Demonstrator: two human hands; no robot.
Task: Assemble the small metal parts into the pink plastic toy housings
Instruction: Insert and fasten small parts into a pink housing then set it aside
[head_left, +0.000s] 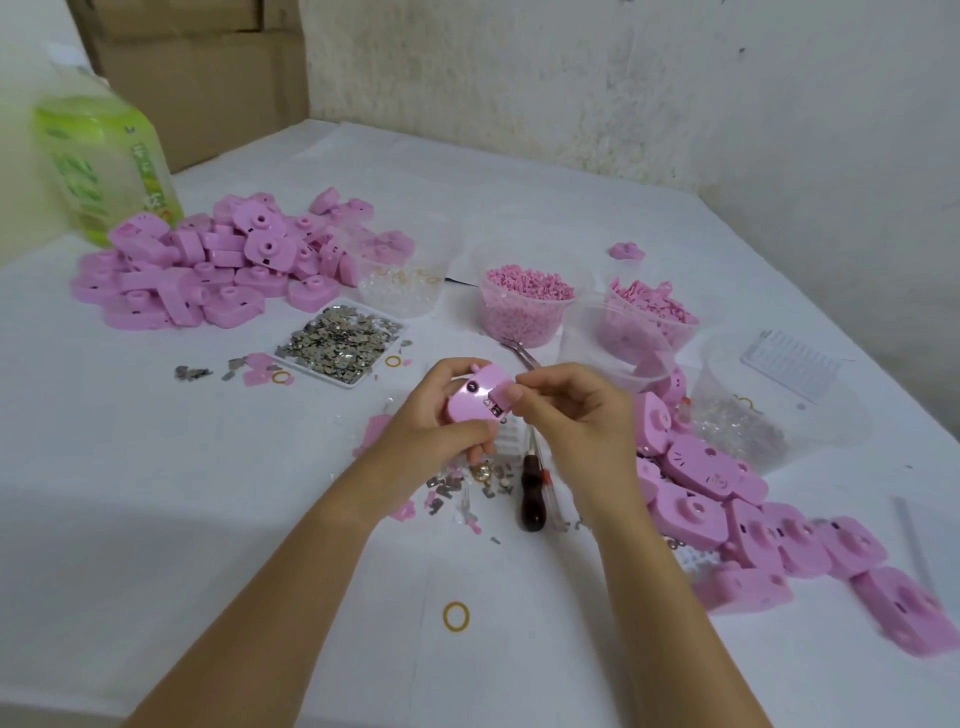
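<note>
The green bottle (104, 166) is blurred, its label unreadable; the screwdriver (532, 491) is partly hidden behind the right hand (576, 415).

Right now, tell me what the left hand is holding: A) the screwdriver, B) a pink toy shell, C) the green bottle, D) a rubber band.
B: the left hand grips a pink toy shell, while the screwdriver lies on the table.
</note>
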